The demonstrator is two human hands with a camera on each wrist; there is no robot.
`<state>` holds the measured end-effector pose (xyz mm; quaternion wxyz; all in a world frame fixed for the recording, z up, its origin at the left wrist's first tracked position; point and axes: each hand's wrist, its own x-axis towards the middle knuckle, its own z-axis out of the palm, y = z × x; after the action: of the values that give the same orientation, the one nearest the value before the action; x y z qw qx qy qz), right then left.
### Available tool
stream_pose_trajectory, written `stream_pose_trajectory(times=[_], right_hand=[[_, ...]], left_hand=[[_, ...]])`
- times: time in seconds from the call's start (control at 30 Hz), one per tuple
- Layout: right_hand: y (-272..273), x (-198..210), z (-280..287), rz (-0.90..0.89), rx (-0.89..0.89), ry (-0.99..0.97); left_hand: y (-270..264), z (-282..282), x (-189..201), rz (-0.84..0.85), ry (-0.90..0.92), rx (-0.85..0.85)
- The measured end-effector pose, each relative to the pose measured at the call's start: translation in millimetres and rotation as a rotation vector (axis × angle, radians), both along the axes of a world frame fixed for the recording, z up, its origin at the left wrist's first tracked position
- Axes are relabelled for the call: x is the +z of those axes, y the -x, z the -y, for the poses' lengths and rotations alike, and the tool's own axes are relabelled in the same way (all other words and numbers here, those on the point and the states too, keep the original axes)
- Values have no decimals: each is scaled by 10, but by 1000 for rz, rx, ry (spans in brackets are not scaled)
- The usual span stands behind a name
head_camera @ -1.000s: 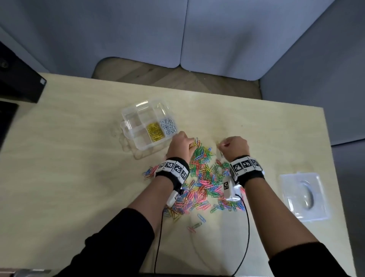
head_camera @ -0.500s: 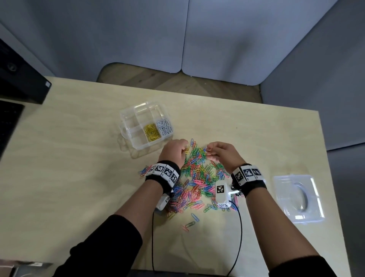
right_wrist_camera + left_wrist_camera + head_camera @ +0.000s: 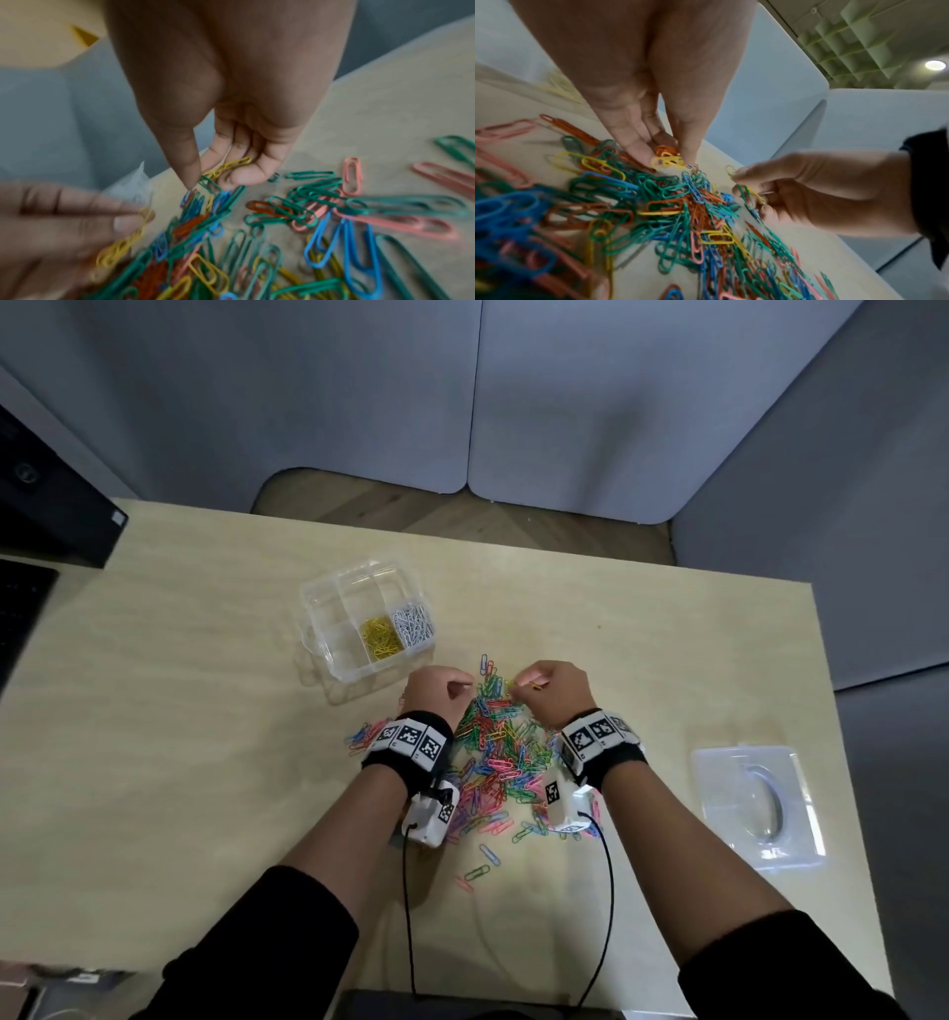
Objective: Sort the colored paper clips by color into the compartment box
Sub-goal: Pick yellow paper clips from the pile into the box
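**Both hands picking yellow clips from the heap**

Nearest, the paper clip pile (image 3: 493,762) sprawls on the table (image 3: 205,762) between the wrists. Over its far edge, the left hand (image 3: 436,690) pinches yellow clips (image 3: 667,160) between thumb and curled fingers; the right hand (image 3: 554,690) likewise pinches yellow ones (image 3: 228,167). Beyond sits the compartment box (image 3: 367,618), holding yellow and white clips in adjoining compartments.

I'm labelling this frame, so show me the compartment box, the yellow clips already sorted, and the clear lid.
compartment box (image 3: 322,603): head view, bare far-left compartment.
yellow clips (image 3: 380,636): head view, middle of the heap in the box.
clear lid (image 3: 719,773): head view, flat left part.
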<state>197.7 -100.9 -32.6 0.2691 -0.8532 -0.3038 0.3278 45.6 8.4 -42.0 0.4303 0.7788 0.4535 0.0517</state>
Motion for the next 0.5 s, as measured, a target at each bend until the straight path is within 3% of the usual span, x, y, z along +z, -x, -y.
stream_pose_trajectory(times=[0.2,0.37,0.5], right_hand=[[-95,80,219,-350,-172,-138],[-111,208,333,-761,-248,-236],[-120,227,386,-743,-235,-229]], left_hand=[[175,48,68,67,108,84],[259,94,76,115,269,174],[292,157,205,172,244,163]])
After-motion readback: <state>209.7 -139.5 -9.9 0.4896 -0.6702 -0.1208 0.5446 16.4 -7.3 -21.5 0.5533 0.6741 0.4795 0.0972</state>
